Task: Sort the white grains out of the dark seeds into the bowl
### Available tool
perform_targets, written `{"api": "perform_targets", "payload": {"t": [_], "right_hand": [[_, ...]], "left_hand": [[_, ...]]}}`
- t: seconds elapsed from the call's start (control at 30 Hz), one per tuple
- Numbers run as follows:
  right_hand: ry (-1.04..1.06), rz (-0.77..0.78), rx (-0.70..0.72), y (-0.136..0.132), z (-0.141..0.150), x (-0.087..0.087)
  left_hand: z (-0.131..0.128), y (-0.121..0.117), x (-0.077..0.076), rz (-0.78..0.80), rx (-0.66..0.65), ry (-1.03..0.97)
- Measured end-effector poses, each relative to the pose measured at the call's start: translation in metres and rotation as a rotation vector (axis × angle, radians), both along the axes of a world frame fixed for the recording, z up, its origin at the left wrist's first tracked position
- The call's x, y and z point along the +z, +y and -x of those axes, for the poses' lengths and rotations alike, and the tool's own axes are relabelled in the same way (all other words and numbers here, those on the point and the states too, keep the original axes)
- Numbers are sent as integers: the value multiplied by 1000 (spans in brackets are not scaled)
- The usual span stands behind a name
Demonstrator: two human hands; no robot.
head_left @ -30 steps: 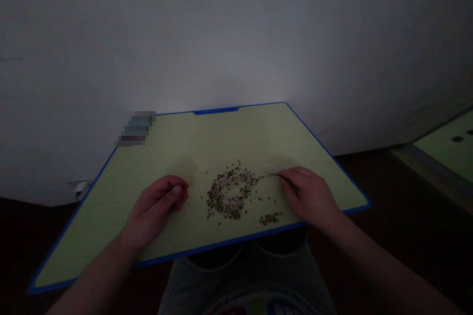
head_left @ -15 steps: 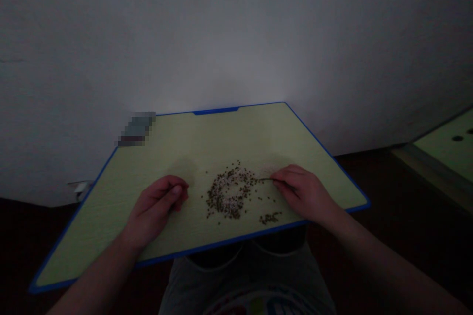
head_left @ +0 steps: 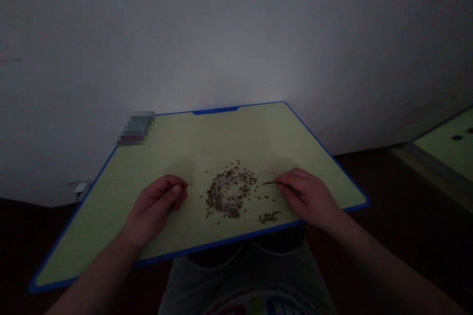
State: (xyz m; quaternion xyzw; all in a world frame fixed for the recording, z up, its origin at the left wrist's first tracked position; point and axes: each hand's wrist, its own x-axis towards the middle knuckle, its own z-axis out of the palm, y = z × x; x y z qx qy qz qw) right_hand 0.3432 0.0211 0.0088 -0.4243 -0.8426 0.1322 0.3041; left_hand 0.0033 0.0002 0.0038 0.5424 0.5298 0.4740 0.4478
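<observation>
My right hand (head_left: pixel 308 197) pinches a thin, dark, pointed tool (head_left: pixel 271 182), possibly tweezers, whose tip points left just above the board. To the left of that tip lies a loose ring-shaped pile of mixed dark and pale grains (head_left: pixel 225 204). Nearer the front edge is a small heap of dark grains (head_left: pixel 269 217), and a faint scatter of pale grains (head_left: pixel 269 170) lies just beyond the tool. My left hand (head_left: pixel 158 206) is closed, fingers curled and thumb pressed on them, left of the pile; whatever it may hold is hidden.
The pale yellow-green board (head_left: pixel 236 133) has a blue rim and stands against a grey wall (head_left: pixel 229 29). A blurred-out flat object (head_left: pixel 136 129) rests at its far left corner. A white plug (head_left: pixel 80 188) shows low on the wall at left. Light is dim.
My right hand has drawn slightly right, and the tool's tip has moved away from the pile's right edge. My left hand stays in place.
</observation>
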Motion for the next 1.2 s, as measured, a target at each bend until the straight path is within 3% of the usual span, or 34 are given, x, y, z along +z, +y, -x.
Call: {"api": "perform_targets", "payload": {"t": [1.2], "right_hand": [[-9,-50,14,-3,6,-2]], "left_hand": [[4,0,-4,-13,-29,-11]]}}
